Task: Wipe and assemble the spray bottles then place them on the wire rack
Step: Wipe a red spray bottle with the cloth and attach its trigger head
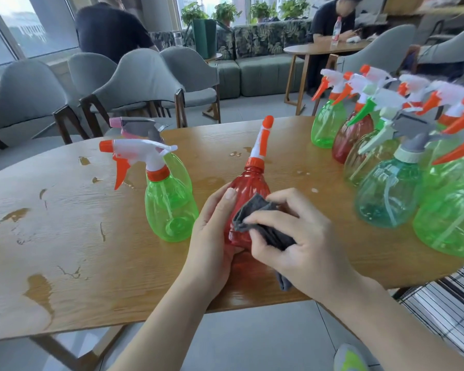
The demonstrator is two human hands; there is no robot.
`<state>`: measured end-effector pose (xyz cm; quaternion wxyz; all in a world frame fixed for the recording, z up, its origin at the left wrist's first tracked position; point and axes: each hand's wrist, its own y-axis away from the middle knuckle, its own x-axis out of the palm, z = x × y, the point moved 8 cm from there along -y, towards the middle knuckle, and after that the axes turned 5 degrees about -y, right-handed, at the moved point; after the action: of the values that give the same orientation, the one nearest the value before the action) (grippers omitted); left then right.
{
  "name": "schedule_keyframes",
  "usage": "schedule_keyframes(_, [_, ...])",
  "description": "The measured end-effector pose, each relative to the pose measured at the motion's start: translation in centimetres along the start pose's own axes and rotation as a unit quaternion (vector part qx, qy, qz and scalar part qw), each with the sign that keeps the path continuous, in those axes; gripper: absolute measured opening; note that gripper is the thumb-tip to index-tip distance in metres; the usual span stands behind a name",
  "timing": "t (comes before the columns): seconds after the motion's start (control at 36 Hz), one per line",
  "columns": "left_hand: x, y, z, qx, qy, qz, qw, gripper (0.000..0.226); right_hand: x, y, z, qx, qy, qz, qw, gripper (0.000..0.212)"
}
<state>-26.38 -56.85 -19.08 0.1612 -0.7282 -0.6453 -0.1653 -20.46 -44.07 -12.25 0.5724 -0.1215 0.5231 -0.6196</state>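
the left hand (212,231) wraps the red bottle (248,188), tilted over the near edge of the wooden table (65,236), while the right hand (295,242) pinches a grey cloth (257,223) against its side. the table has wet patches, so the plastic is probably slick: a hard rub could twist it out of the grip. the right elbow sits near the crowded bottles (386,194), which could topple. the wire rack (445,303) waits low at the right.

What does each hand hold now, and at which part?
The left hand grips the red bottle around its lower body. The right hand pinches a grey cloth against the bottle's side.
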Motion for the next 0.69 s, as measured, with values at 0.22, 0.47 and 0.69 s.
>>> schedule_keyframes(0.22, [0.7,0.1,0.2,-0.004,-0.034,0.017,0.999,0.045,-1.2,-0.1,-0.8,0.026,0.03,-0.066,0.997,0.014])
schedule_keyframes(0.47, [0.2,0.1,0.0,-0.006,0.008,0.012,1.0,0.047,1.3,1.7,1.8,-0.119,0.096,0.029,0.988,0.012])
schedule_keyframes(0.69, [1.2,0.3,-0.2,0.004,-0.027,0.036,0.999,0.046,-1.7,-0.2,-0.6,-0.025,0.09,-0.064,0.994,0.015])
